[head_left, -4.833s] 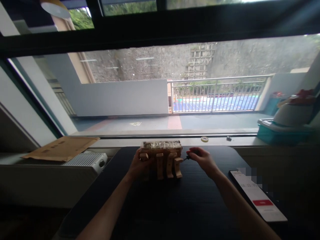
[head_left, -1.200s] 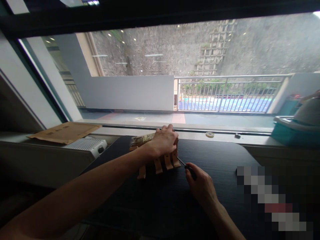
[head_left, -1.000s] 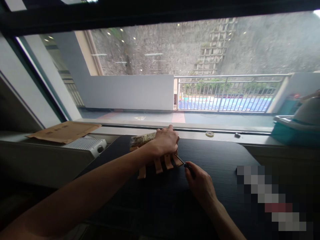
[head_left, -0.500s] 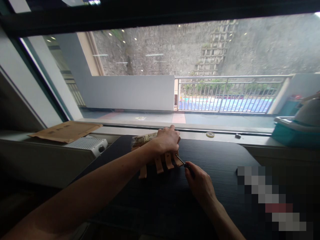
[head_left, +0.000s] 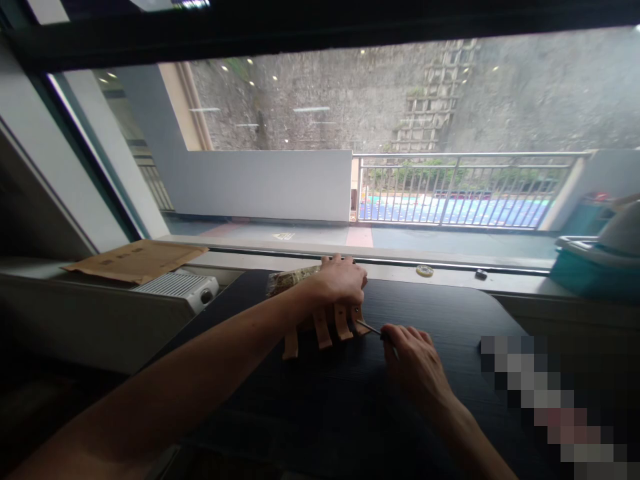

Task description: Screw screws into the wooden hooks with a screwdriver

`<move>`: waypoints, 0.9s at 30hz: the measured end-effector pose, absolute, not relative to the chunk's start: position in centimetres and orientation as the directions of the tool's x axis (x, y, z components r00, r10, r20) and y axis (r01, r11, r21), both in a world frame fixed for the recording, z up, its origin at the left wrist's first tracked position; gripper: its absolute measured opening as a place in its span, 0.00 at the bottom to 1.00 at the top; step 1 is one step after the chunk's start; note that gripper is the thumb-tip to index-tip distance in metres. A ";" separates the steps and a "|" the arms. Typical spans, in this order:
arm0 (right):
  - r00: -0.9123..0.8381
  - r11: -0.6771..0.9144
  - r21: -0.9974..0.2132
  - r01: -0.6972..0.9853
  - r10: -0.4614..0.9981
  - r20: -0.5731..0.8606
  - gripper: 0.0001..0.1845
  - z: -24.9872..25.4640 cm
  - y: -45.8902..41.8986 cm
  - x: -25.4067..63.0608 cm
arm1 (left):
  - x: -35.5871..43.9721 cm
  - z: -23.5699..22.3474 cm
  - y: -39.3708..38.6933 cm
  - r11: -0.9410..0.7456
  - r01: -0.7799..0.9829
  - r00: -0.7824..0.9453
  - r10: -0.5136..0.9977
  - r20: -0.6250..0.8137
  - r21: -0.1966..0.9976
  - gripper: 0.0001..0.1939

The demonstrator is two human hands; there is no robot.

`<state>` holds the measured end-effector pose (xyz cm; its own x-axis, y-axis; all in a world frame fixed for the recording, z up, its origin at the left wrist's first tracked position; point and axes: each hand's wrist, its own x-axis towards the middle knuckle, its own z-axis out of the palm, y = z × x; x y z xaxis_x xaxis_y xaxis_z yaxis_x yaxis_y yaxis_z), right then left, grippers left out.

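A wooden piece with several curved brown prongs [head_left: 343, 323] lies on the black table [head_left: 320, 407]. My left hand [head_left: 341, 280] is closed over its back part, fingers bent over the far side, and hides much of it. In my right hand [head_left: 413, 351] is a screwdriver [head_left: 371, 327], its handle mostly covered by the fingers. The thin metal shaft points left, its tip at the rightmost prong, where a small dark hole or screw shows; whether they touch I cannot tell. Behind my left wrist lies a bundle in clear plastic wrap [head_left: 290, 280], partly hidden.
On the sill past the table lie a roll of clear tape [head_left: 425, 271] and a small dark object [head_left: 481, 274]. A teal bin [head_left: 580, 270] stands at the right. A brown envelope [head_left: 137, 260] rests by a white radiator [head_left: 177, 291] at the left. The window [head_left: 300, 200] borders the far side.
The screwdriver's tip has dropped away from the hole, down along the rightmost prong, and its shaft lies flatter. My right hand has shifted slightly right. My left hand keeps its hold; the view shifted slightly.
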<state>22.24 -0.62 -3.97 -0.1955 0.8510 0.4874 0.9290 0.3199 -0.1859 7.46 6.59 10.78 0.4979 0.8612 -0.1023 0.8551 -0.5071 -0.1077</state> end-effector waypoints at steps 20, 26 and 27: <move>-0.665 0.694 0.197 0.692 0.508 0.548 0.18 -3.1 1.2 17.6 | 7.9 11.1 7.3 -0.506 0.852 0.479 0.858 -0.185 -0.138 0.21; -0.656 0.653 0.239 0.719 0.523 0.544 0.19 -3.7 1.5 17.2 | 8.0 11.3 7.2 -0.491 0.865 0.470 0.865 -0.178 -0.100 0.17; -0.667 0.655 0.253 0.712 0.518 0.537 0.20 -3.7 1.6 17.5 | 8.0 11.3 7.1 -0.493 0.864 0.472 0.864 -0.177 -0.102 0.16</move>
<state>17.51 1.56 -3.67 -0.6666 0.5175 0.5365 0.7120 0.6550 0.2528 8.00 7.07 11.27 0.4717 0.8638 -0.1773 0.8642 -0.4928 -0.1017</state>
